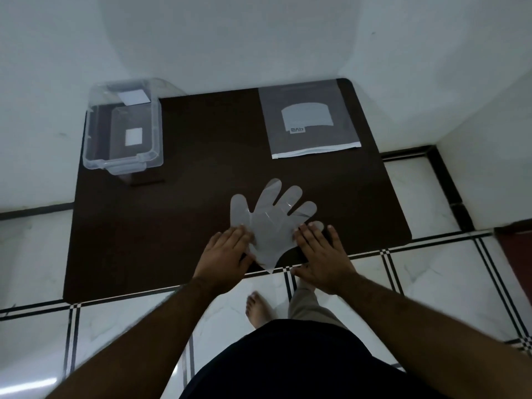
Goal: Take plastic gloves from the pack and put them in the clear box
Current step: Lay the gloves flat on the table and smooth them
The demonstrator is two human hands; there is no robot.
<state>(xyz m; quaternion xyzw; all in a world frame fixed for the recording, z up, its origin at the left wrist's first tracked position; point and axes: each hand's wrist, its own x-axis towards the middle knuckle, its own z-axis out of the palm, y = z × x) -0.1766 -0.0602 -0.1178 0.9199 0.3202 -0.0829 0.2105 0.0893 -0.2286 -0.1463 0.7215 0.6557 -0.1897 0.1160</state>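
Observation:
A translucent plastic glove (pixel 270 218) lies flat on the dark table (pixel 201 197) near its front edge, fingers pointing away from me. My left hand (pixel 227 251) rests flat on the glove's left side, fingers apart. My right hand (pixel 319 251) presses flat on its right side. The glove's cuff hangs slightly over the table edge. The grey glove pack (pixel 309 122) lies at the back right. The clear box (pixel 122 126) stands open at the back left corner, with white labels showing through it.
The table stands against a white wall (pixel 259 38), over a white tiled floor (pixel 431 283) with black lines. My bare foot (pixel 257 309) and dark shirt show below the table's front edge. The box's lid leans behind the box.

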